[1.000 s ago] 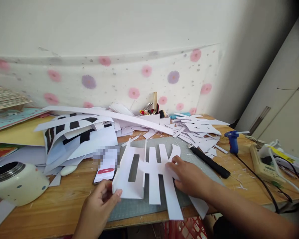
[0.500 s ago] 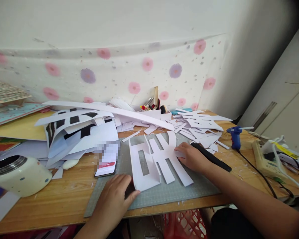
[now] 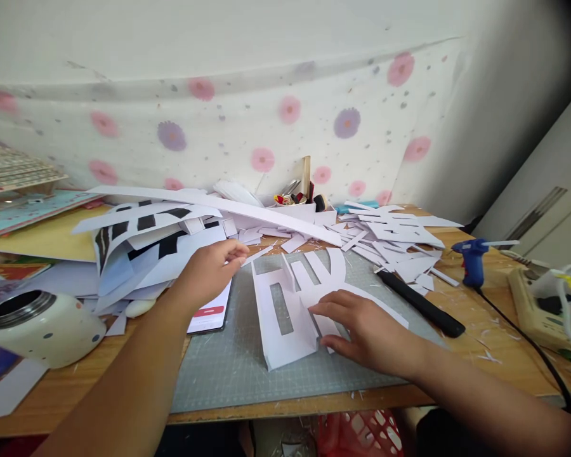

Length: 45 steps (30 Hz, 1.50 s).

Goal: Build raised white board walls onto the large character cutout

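Note:
A white cut-out board piece (image 3: pixel 278 317) with slots and small upright walls lies on the grey-green cutting mat (image 3: pixel 219 374). My right hand (image 3: pixel 361 324) rests over its right part, fingers apart, the fingertips near an upright wall. Above the phone (image 3: pixel 212 316), my left hand (image 3: pixel 216 263) is raised at the mat's far left corner, its fingers curled together; whether they hold anything is hidden. A black-handled cutter (image 3: pixel 421 303) lies on the mat's right edge.
White scraps (image 3: pixel 390 235) are heaped behind the mat. A blue glue gun (image 3: pixel 473 263) and a power strip (image 3: pixel 528 304) are at right. Papers (image 3: pixel 171 266) and an open flask (image 3: pixel 45 330) lie left. A long white strip (image 3: pixel 266 216) crosses the back.
My left hand has left the board's near left corner and moved up and away, over the phone. My right hand has come nearer, over the board. The view has shifted slightly.

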Available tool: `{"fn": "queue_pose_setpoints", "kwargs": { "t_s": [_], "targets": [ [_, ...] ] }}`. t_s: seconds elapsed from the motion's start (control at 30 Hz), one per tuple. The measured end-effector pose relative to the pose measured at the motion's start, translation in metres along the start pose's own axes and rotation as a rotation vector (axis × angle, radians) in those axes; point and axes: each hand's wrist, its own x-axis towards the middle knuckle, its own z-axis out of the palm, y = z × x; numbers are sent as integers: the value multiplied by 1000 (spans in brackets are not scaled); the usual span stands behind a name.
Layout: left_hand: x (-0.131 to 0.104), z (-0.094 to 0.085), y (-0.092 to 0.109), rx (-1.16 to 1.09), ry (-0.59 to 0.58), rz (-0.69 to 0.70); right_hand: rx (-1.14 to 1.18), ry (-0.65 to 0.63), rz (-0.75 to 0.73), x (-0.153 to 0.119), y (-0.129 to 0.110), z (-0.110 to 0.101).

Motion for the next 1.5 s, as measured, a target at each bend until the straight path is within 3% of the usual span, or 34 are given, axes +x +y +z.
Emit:
{"fn": "queue_pose_setpoints", "kwargs": {
  "t_s": [0.1,0.27,0.37,0.53,0.73,0.97,1.17,1.33,1.5],
  "targets": [
    [8,17,-1,-23,-26,6,41,7,31,1,-1,6],
    [4,46,-17,-119,64,-64,166,53,56,3,5,15],
    [0,57,-18,-112,40,20,280,118,153,10,12,19],
    [-4,69,-10,-70,-66,177,420,67,222,31,27,22],
    [-4,77,-12,-88,-147,189,440,26,136,49,34,32],
    [0,77,-12,-98,-223,290,435,9,104,51,34,34],
    [0,73,-15,-101,-227,317,465,96,159,42,39,26],
    [3,65,-20,-264,-104,194,365,68,255,27,36,12],
    [7,67,-29,-361,56,-68,229,-55,73,14,31,4]
  ]
}}
